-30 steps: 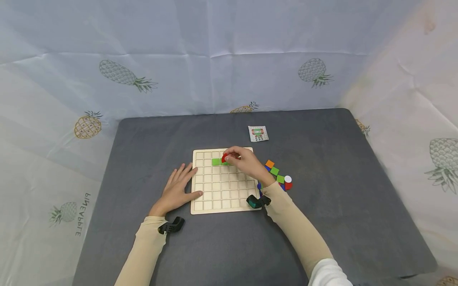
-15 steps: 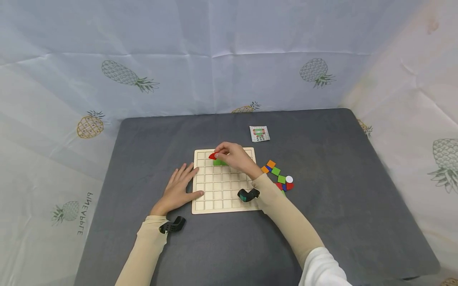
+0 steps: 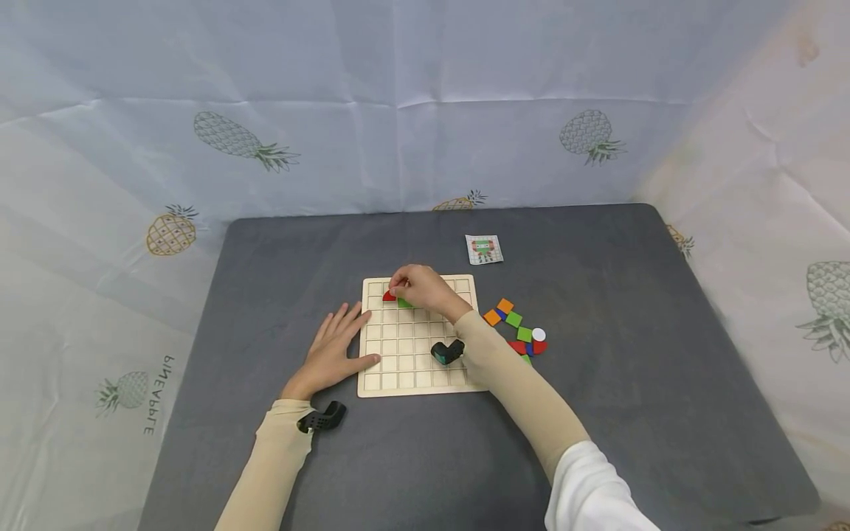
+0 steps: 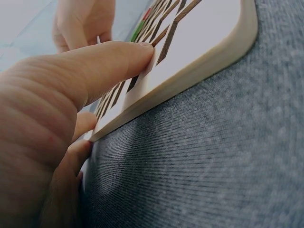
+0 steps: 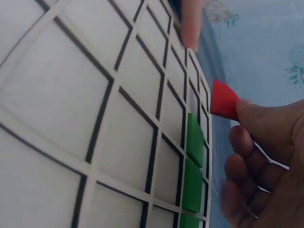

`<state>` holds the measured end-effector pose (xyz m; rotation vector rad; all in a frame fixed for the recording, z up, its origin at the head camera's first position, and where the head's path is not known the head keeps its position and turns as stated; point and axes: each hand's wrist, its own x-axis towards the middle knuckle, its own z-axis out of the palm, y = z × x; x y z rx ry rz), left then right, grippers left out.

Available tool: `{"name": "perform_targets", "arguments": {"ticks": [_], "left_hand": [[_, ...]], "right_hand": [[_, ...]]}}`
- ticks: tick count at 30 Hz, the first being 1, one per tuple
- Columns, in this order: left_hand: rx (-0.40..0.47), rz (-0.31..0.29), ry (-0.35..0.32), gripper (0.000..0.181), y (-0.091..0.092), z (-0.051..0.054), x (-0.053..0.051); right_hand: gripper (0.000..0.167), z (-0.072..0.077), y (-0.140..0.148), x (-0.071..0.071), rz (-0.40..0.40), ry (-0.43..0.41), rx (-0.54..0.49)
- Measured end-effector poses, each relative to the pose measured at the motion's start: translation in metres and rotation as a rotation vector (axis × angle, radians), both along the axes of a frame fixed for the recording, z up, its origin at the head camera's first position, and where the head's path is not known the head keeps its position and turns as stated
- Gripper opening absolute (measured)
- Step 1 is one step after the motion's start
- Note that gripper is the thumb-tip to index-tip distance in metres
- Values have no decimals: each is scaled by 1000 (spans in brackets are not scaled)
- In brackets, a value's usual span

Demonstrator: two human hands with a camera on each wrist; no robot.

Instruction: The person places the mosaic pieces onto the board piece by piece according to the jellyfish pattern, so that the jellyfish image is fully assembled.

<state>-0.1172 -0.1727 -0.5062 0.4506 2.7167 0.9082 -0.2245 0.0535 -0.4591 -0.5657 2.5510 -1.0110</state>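
Observation:
My right hand pinches a red quarter-circle tile between thumb and fingers, over the upper left part of a pale wooden grid board. In the right wrist view the red tile is tilted and stands apart from the grid. Several green square tiles lie in a row of cells beside it; in the head view the right hand covers most of that row. My left hand rests spread on the board's left edge, its thumb on the surface.
Right of the board lie loose tiles: an orange square, a green square, a white circle, a red piece and others. Behind the board is a small pattern card. A grey cloth covers the table.
My right hand has moved left across the board with the red tile, from above the green row to its left end, and come lower. The left hand keeps its place.

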Motion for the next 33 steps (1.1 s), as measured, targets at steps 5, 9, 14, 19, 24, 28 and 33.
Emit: {"name": "perform_targets", "arguments": {"ticks": [5,9,14,19,24,28,33], "left_hand": [[10,0,-1,92,0,1,1],[10,1,-2,91,0,2,1],[18,4,-1,91,0,2,1],[26,5,-3,91,0,2,1],[20,7,3,91,1,2,1],[18,9,0,91,1,1,1],[25,11,-9,92,0,1,1]], "right_hand": [[14,-2,-5,-1,34,48,91],[15,-3,-8,-1,61,86,171],[15,-1,-11,-1,105,162,256],[15,-1,-12,-1,123,171,293],[16,-4,-11,0,147,183,345],[16,-5,-11,2,156,199,365],[15,-5,-13,4,150,228,387]]}}
